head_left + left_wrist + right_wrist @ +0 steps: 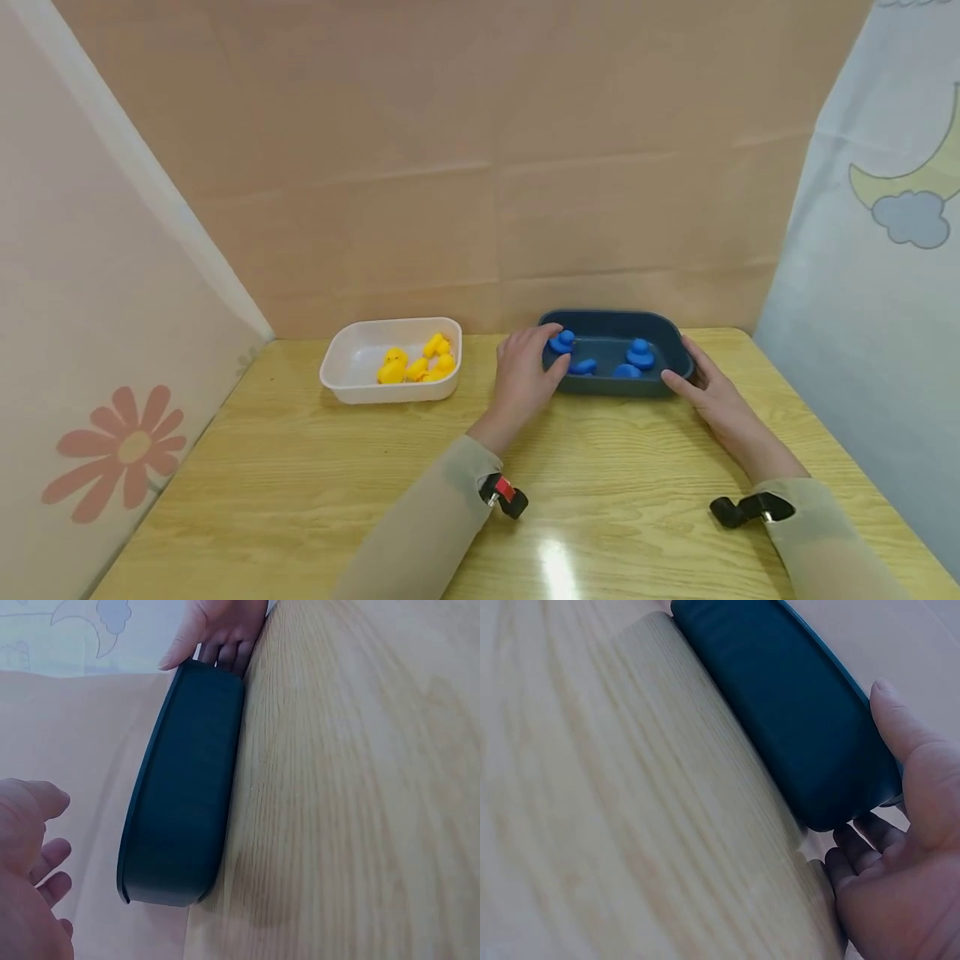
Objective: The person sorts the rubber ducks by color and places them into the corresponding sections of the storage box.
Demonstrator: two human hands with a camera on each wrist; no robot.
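A dark blue-green tray holds several small blue toy ducks. At its right end my right hand grips it, thumb on the rim and the other fingers against the end wall; the right wrist view shows this hold on the tray closely. My left hand hovers by the tray's left end, near one blue duck. Thumb and fingers of the left hand are parted and loosely bent, and a gap separates them from the tray in the left wrist view.
Left of the tray stands a white container with several yellow toy ducks. Both sit near the back of the wooden table, close to a brown backdrop. Printed cloths hang at either side.
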